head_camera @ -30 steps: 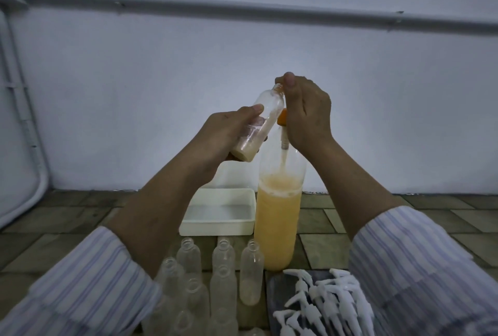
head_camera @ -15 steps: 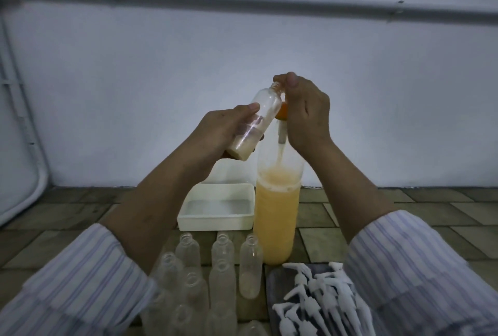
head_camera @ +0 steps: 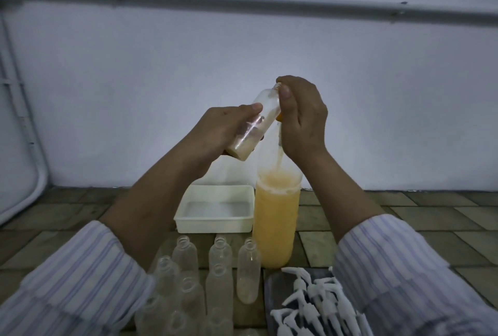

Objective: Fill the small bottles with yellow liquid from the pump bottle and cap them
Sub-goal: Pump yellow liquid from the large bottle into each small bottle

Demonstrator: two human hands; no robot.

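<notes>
While the left hand (head_camera: 223, 131) grips a small bottle (head_camera: 256, 123) tilted with its neck up and to the right, the right hand (head_camera: 301, 117) curls over the top of the pump bottle (head_camera: 276, 217), thumb pressed against the small bottle's neck. That hand hides the pump head almost wholly; only a sliver of orange shows below the thumb, and whether the spout sits inside the small bottle's mouth cannot be told. A little pale liquid lies in the held bottle's lower end. The pump bottle stands upright on the tiled surface (head_camera: 404, 217), roughly two thirds full of yellow liquid with foam on top, its dip tube faintly visible. Just left of it sits a white tray (head_camera: 215, 221), its left wall partly behind the left forearm. In front, a cluster of clear empty bottles (head_camera: 219, 260) stands open-mouthed; the nearest ones are blurred and cut by the lower edge. One bottle (head_camera: 248, 271) beside the pump bottle holds some liquid at its base. White pump caps (head_camera: 315, 306) lie heaped on a dark mat at lower right, partly covered by the striped sleeve (head_camera: 398, 281).
</notes>
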